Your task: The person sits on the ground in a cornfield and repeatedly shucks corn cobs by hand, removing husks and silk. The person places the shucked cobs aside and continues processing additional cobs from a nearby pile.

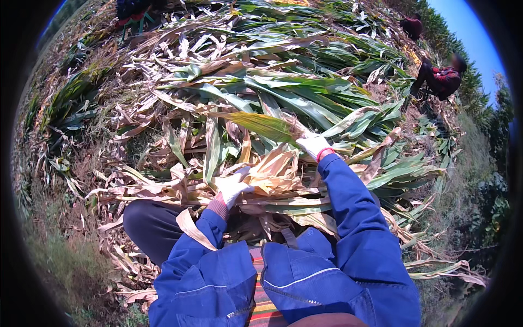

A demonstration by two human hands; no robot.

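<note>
My left hand (232,190), in a white glove, lies against a bundle of dry, pale corn husks (274,171). Its thumb and a finger are spread along the near side of the bundle; whether they grip it is not clear. Farther off to the right, my right hand (314,144), gloved in white with a red band at the wrist, is closed at the end of a yellow-green corn husk (261,124). A brown tuft of what looks like corn silk (297,129) sits by those fingertips, which are partly hidden.
Cut corn stalks (302,94) with green and dry leaves cover the ground ahead. One person (443,79) in a plaid top sits at the right, with another person (412,26) beyond. Dark clothing (132,10) shows at top left. My bent knee (149,227) borders the stalks.
</note>
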